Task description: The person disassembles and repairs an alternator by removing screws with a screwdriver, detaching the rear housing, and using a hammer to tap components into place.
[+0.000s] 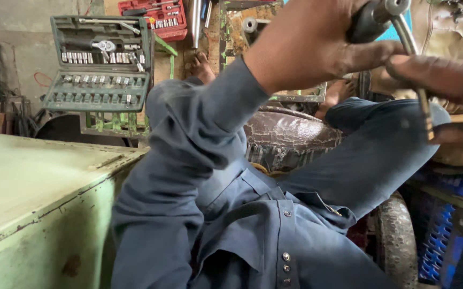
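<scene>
Counter (23, 182): pale green metal, worn and rust-spotted at its edge, close at my left side; my left sleeve (188, 160) hangs just beside it and could snag on the corner if I swing the arm down.
Left hand (317, 43): raised in front of me, greasy, its fingers (373, 55) clenched round the dark grip of a ratchet handle (370, 21). With this much oil on the skin the grip could slide in my palm under a hard pull.
Ratchet handle: up at the top of the view, between my two hands; its metal shank (416, 80) runs down from the head toward the right hand.
Right hand (445, 91): at the right edge, partly cut off, its fingers pinched on the shank low down (how tightly, I cannot tell). If the tool jumps, these knuckles are the first to meet metal.
Seat (285, 134): cracked brown covering, beyond my knees; nothing rests on it.
Green socket case (100, 64): lying open on the floor, well apart from me, rows of sockets in their slots. A dropped tool would scatter them.
Red socket case (159, 18): farther back, also open.
</scene>
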